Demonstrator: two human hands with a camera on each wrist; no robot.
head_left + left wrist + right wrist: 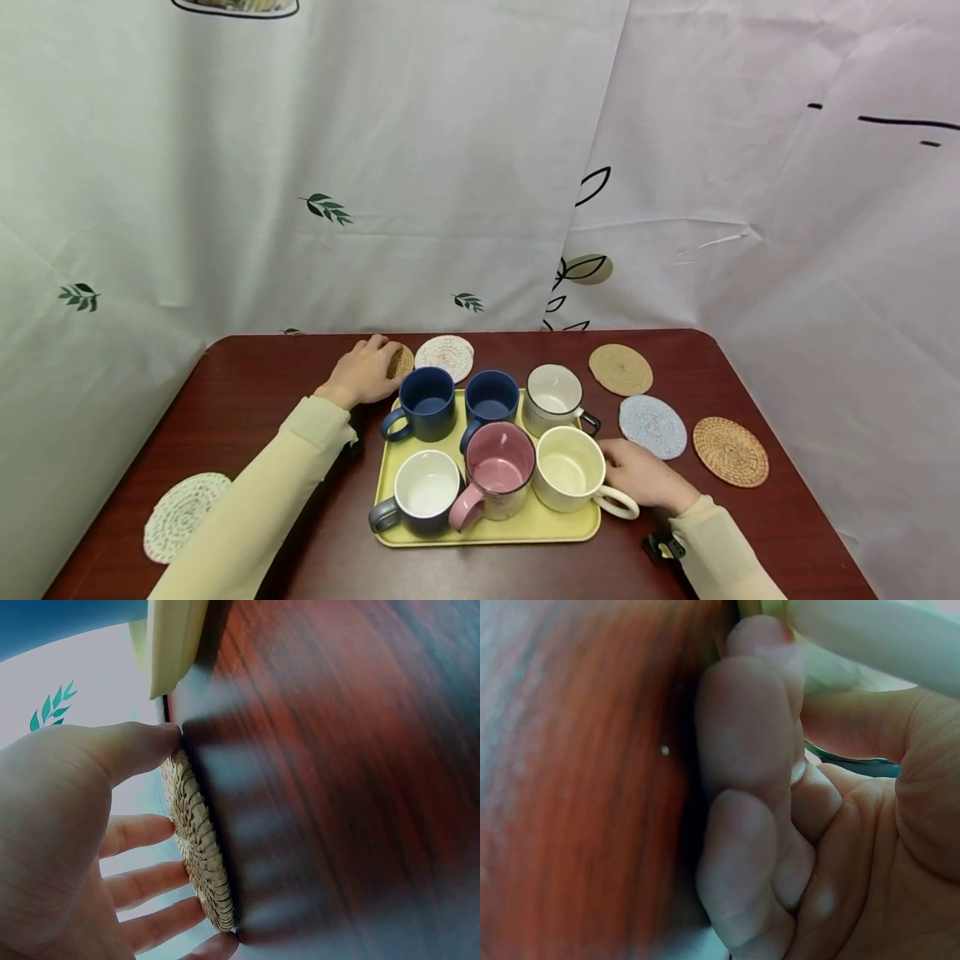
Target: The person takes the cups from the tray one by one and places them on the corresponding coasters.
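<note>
My left hand (366, 372) is at the table's far side, beside the yellow tray (517, 532). In the left wrist view its fingers are spread, and their tips and the thumb touch a round woven straw coaster (196, 844) lying on the table. My right hand (647, 473) rests on the table by the tray's right edge, close to the cream mug (567, 468). Its fingers (742, 724) are loosely curled in the right wrist view, with nothing visible in the palm. A fingertip is near the tray's rim; whether it touches is unclear.
Also on the tray are two blue mugs (427, 404), a white mug (553, 400), a pink mug (501, 471) and a grey-and-white mug (427, 492). Several more coasters lie about: speckled white (445, 358), tan (621, 369), light blue (653, 427), brown (731, 452), white (183, 517).
</note>
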